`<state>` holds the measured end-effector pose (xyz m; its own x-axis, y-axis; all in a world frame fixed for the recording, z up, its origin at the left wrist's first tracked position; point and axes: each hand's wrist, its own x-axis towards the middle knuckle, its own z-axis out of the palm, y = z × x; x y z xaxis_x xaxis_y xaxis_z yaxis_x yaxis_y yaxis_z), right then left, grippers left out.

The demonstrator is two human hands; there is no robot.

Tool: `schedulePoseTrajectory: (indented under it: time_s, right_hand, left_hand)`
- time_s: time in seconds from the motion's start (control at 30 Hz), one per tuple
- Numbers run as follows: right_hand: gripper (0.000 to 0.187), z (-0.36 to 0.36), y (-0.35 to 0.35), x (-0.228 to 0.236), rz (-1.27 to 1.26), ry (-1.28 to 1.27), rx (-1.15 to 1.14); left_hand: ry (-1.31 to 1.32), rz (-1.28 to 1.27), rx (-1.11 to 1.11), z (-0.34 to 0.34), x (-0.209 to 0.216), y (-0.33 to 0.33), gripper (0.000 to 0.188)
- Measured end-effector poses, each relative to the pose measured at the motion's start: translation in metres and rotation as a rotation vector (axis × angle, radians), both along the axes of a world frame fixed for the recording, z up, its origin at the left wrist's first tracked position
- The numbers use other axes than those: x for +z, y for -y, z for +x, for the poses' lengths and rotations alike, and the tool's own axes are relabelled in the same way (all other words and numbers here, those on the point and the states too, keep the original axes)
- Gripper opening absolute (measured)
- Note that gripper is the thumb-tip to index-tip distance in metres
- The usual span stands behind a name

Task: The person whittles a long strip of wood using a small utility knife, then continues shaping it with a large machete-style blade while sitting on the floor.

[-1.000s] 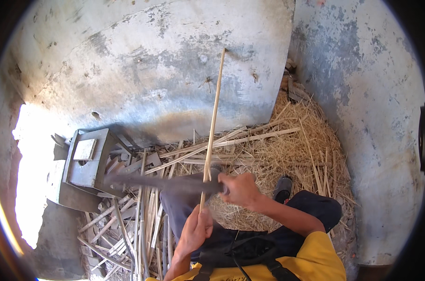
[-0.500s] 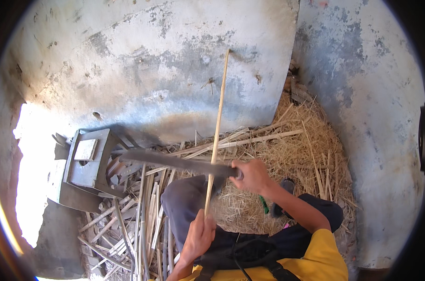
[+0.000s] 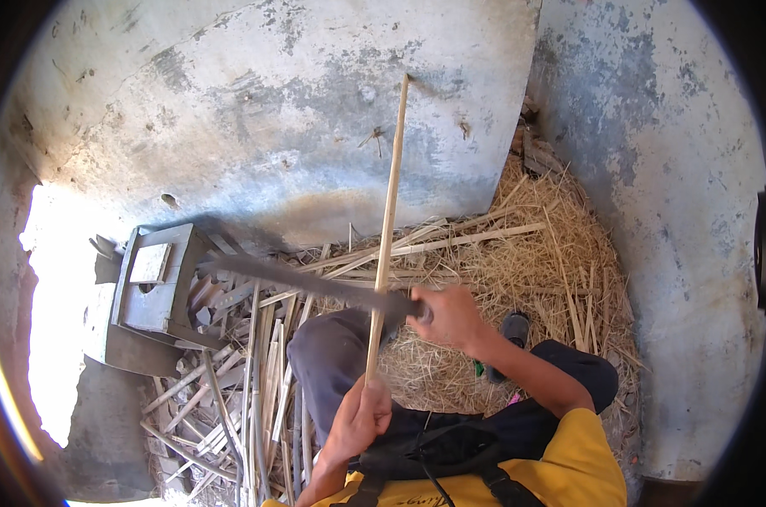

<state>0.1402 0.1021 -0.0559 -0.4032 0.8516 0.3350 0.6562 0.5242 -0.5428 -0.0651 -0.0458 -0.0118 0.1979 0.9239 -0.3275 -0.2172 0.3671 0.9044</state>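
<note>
Gripping 1 long pale strip (image 3: 390, 211) by its near end in closely curled left fingers (image 3: 369, 404), a dark blade (image 3: 309, 279) in curled right fingers (image 3: 434, 308).
Slanting away toward the wall (image 3: 290, 110), crossed by the blade, perhaps touching; probably light, springy and apt to split, so best taken low, clear of the blade.

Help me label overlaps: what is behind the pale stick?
Behind the pale stick are the weathered wall, then, lower down, loose strips, straw and a dark trouser leg. Whatever lies directly behind it is covered, and the left hand covers its gripped part.
</note>
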Motion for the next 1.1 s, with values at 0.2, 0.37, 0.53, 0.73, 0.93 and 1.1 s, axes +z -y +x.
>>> schedulePoseTrajectory:
  time_s: [0.2,0.37,0.53,0.73,0.93,1.1]
  right_hand:
    - [0.031,-0.015,0.03,0.005,0.071,0.119,0.095]
    - [0.035,-0.018,0.028,0.005,0.119,0.116,0.064]
    - [0.037,-0.019,0.047,0.005,0.114,0.137,0.112]
    - [0.037,-0.016,0.027,0.007,0.069,0.133,0.007]
    - [0.034,-0.017,0.037,0.013,0.125,0.253,0.01]
    - [0.027,0.014,-0.041,0.007,0.056,0.067,-0.318]
  left_hand:
    - [0.055,-0.059,0.003,-0.008,-0.008,0.002,0.032]
    - [0.051,-0.071,0.023,-0.01,0.0,0.001,0.03]
    - [0.073,-0.067,0.024,-0.006,-0.004,0.004,0.03]
    - [0.047,-0.059,0.024,-0.006,-0.005,0.003,0.033]
    - [0.012,-0.003,0.007,-0.005,-0.009,0.004,0.034]
    - [-0.019,-0.007,-0.027,0.004,-0.003,0.004,0.036]
